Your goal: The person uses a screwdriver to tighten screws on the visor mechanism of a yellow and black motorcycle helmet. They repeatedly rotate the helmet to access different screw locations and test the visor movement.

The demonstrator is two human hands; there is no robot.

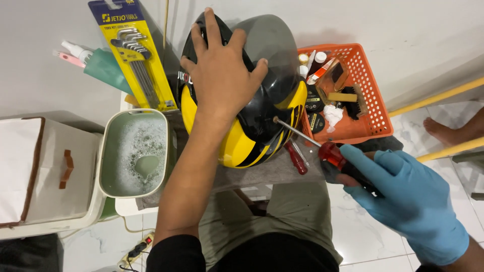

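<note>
A glossy black-and-yellow helmet (252, 100) with a rounded, hard shell is seen resting on a grey cloth (267, 174) at the middle of a small table, which is crowded on both sides. Its left flank is hemmed in by a rounded pale-green tub (108, 151) of foamy water, and its right flank is touched by an orange plastic mesh basket (375, 95) filled with small bottles and brushes. Bare wall is left only above the dome. The bare left hand (219, 75) is laid flat with spread fingers over the top of the shell, pressing rather than gripping. The right hand (408, 196), covered by a smooth blue glove, is closed around the red handle of a screwdriver (315, 143), whose thin steel shaft is set against the helmet's lower right side. A carded set of hex keys (136, 55) is leant behind the tub, and a second red screwdriver (296, 158) is lying on the cloth.
</note>
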